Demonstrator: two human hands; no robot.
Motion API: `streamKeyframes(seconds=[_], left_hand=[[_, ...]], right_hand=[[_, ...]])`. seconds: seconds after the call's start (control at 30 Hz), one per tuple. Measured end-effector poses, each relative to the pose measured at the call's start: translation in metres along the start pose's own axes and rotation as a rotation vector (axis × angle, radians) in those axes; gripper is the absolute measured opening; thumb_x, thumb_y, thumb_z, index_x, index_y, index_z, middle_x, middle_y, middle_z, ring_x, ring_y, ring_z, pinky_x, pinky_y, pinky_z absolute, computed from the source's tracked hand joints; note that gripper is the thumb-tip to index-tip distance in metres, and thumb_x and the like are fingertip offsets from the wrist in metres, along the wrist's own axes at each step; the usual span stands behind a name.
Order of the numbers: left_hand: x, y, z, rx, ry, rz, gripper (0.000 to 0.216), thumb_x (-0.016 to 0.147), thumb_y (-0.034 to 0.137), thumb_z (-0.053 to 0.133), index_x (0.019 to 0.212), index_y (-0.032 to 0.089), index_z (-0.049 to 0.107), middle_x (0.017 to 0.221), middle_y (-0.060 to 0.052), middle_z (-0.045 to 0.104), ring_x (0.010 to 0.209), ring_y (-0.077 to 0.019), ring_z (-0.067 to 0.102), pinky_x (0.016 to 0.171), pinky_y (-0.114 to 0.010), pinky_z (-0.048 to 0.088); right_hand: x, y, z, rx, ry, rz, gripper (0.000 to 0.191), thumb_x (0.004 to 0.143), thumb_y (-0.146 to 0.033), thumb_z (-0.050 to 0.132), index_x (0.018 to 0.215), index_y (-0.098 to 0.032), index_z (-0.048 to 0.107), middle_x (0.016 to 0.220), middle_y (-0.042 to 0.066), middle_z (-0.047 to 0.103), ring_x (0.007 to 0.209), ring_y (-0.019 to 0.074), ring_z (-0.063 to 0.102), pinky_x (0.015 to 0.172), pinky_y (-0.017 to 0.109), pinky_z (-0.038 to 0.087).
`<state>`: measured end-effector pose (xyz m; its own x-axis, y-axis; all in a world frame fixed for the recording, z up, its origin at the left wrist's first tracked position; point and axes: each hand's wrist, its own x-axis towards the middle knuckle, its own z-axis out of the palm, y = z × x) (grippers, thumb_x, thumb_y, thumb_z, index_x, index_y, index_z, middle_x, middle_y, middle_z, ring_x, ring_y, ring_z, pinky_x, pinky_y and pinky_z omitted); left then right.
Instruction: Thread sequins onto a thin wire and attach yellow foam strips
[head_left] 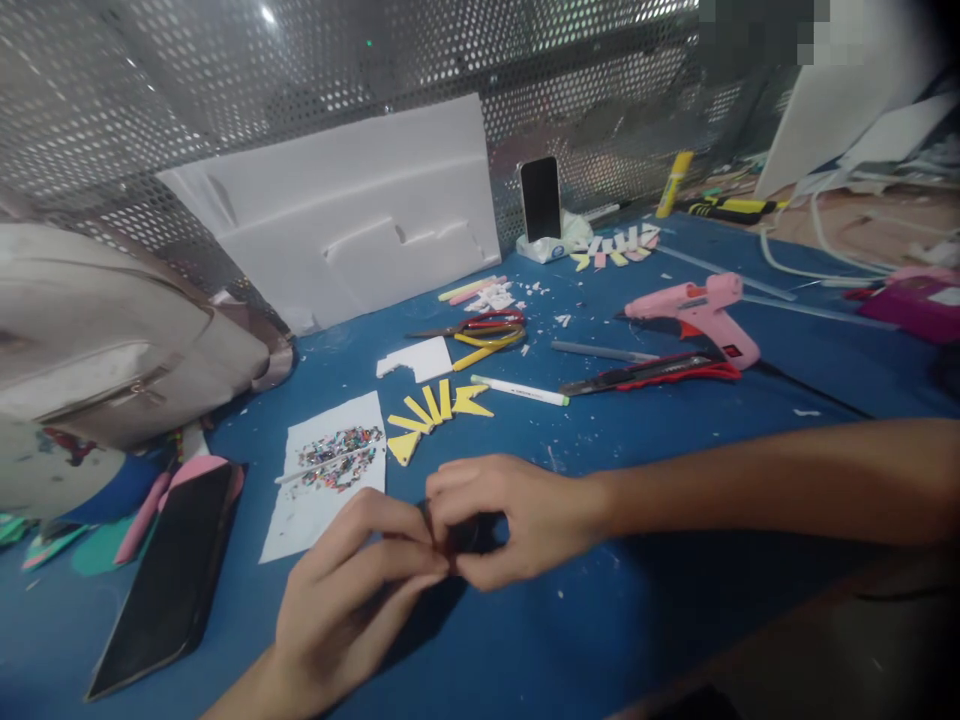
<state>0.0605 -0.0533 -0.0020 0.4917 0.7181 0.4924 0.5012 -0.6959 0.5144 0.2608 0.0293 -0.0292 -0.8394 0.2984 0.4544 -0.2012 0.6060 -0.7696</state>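
Note:
My left hand (360, 590) and my right hand (502, 515) meet over the front of the blue table, fingertips pinched together. Whatever lies between the fingers is too small or too hidden to name. Just beyond my left hand is a white paper sheet (281, 525) bearing a heap of small multicoloured gems (349, 455) and a thin white stick. Several yellow foam strips (431, 405) lie fanned out past my fingers. Behind them are a white cut piece (420, 360), red and yellow-handled scissors (491, 325) and a white marker (521, 390).
A pink glue gun (701, 310) and a red utility knife (652, 373) lie to the right. A dark phone (169, 580) and a beige bag (127, 330) are on the left. White foam board (360, 220) leans at the back, near an upright phone (541, 200).

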Motion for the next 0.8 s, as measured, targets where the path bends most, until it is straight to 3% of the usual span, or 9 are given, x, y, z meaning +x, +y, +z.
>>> streamKeyframes(seconds=[0.1,0.27,0.43,0.53,0.63,0.8], left_hand=[[0.004,0.003,-0.002,0.058,0.002,0.046,0.029,0.078,-0.001,0.062,0.095,0.023,0.066,0.086,-0.003,0.062,0.075,-0.0156,0.062,0.068,-0.026,0.051],[0.019,-0.004,-0.008,0.085,0.096,-0.039,0.023,0.084,0.004,0.059,0.095,0.024,0.063,0.094,-0.004,0.062,0.089,-0.0193,0.06,0.079,-0.031,0.048],[0.035,-0.024,-0.03,0.181,0.02,-0.226,0.022,0.089,0.02,0.06,0.111,0.023,0.059,0.102,-0.006,0.064,0.092,-0.0204,0.06,0.081,-0.032,0.047],[0.038,-0.044,-0.036,0.235,-0.089,-0.238,0.022,0.085,0.025,0.065,0.107,0.023,0.064,0.104,-0.007,0.068,0.097,-0.0233,0.061,0.087,-0.036,0.046],[0.035,-0.055,-0.032,0.208,-0.111,-0.23,0.02,0.084,0.025,0.065,0.104,0.022,0.066,0.105,-0.007,0.069,0.098,-0.0236,0.062,0.086,-0.036,0.048],[0.036,-0.028,-0.024,0.189,0.069,-0.248,0.02,0.091,0.026,0.058,0.11,0.021,0.06,0.101,-0.007,0.065,0.087,-0.0189,0.061,0.081,-0.034,0.049]], right_hand=[[0.0,-0.004,-0.001,0.017,0.001,0.008,0.007,0.078,-0.012,0.057,0.081,-0.018,0.058,0.085,-0.001,0.056,0.078,0.0101,0.052,0.073,0.021,0.042],[0.006,-0.011,-0.014,-0.012,0.071,0.086,0.004,0.082,-0.015,0.059,0.078,-0.017,0.058,0.08,-0.001,0.055,0.073,0.0097,0.05,0.07,0.021,0.042],[0.015,-0.019,-0.036,0.046,0.055,0.145,0.009,0.089,-0.018,0.055,0.086,-0.015,0.063,0.081,0.0,0.063,0.071,0.0095,0.055,0.069,0.022,0.043],[0.021,-0.025,-0.047,0.073,0.098,0.181,0.009,0.088,-0.016,0.056,0.089,-0.015,0.064,0.086,0.002,0.066,0.079,0.011,0.06,0.071,0.023,0.045],[0.024,-0.028,-0.054,0.1,0.149,0.172,0.007,0.088,-0.019,0.058,0.085,-0.014,0.063,0.083,0.002,0.066,0.077,0.0106,0.06,0.071,0.024,0.047],[0.025,-0.024,-0.055,0.153,0.159,0.176,0.008,0.088,-0.02,0.059,0.083,-0.014,0.063,0.08,0.002,0.064,0.075,0.0102,0.059,0.073,0.024,0.047]])
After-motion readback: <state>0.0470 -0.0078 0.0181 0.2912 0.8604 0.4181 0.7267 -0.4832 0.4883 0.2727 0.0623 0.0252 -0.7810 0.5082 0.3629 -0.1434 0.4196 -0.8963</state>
